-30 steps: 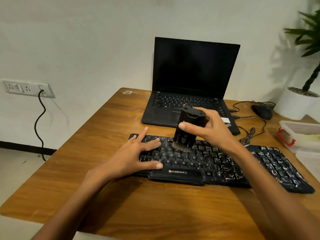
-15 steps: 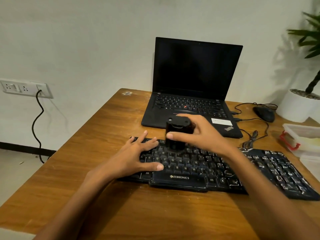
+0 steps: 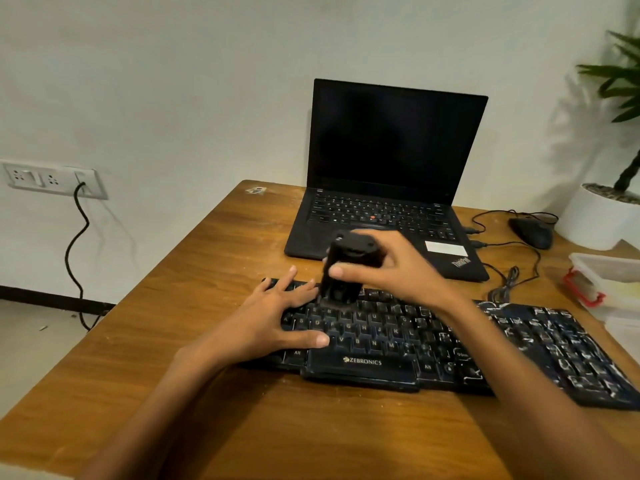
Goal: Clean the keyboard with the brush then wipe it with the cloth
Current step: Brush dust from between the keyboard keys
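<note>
- Right hand (image 3: 398, 271) gripped brush (image 3: 346, 271) upright, bristles on upper key rows of keyboard (image 3: 398, 341), for sweeping dust.
- Left hand (image 3: 273, 323) lay flat, fingers (image 3: 294, 292) spread, pinning keyboard on worktop (image 3: 173, 341).
- Cloth unseen.

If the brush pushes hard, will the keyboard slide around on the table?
Probably a little: the keyboard lies flat on a smooth wooden table. The left hand presses flat on it, likely to stop that. It looks stiff, so it should shift whole, not bend.
</note>
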